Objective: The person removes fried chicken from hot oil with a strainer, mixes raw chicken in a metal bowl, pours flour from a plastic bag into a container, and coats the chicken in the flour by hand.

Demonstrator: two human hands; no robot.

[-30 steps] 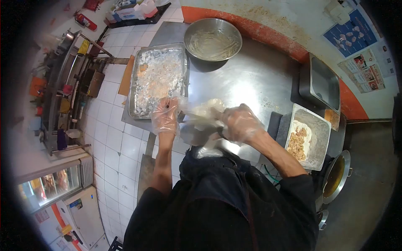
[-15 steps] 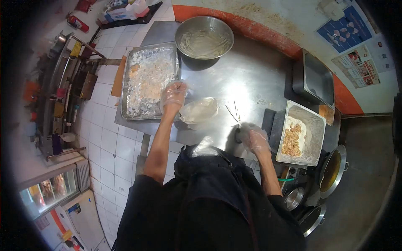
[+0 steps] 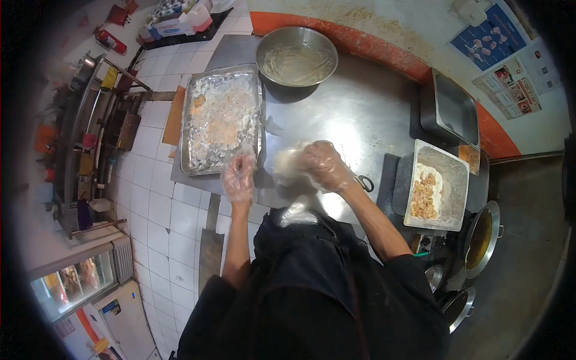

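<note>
One dark apron (image 3: 312,258) nearest, w/ crumpled clear plastic (image 3: 299,211) at the waist. Just past it, both hands, gloved in thin clear plastic, well apart nr the close edge of the steel table (image 3: 360,102). R hand (image 3: 327,167): fingers look closed on the edge of a pale bag (image 3: 288,162), which sits btwn the hands, v. blurred; contents can't be made out. L hand (image 3: 239,177): palm side partly up, fingers bent, by the tray's near R corner; can't tell if it grips anything. Scissors (image 3: 363,183) on the table just R of the R hand, mostly handle loops showing.

To the R, deep metal pan (image 3: 455,180) w/ brownish chunks (image 3: 425,198) on white powder; beyond its outer side, a wide wok (image 3: 495,222) w/ amber liquid. To the L, rectangular tray (image 3: 186,132) w/ pale powder & orangey crumbs; clear plastic scrap (image 3: 273,126) beside its R edge.

Farther back: big steel bowl (image 3: 297,36), inside smeared, nr tray's far R corner; 2nd deep pan (image 3: 456,102) at far R, by the orange wall band (image 3: 384,51). Above that, blue poster (image 3: 489,39).
</note>
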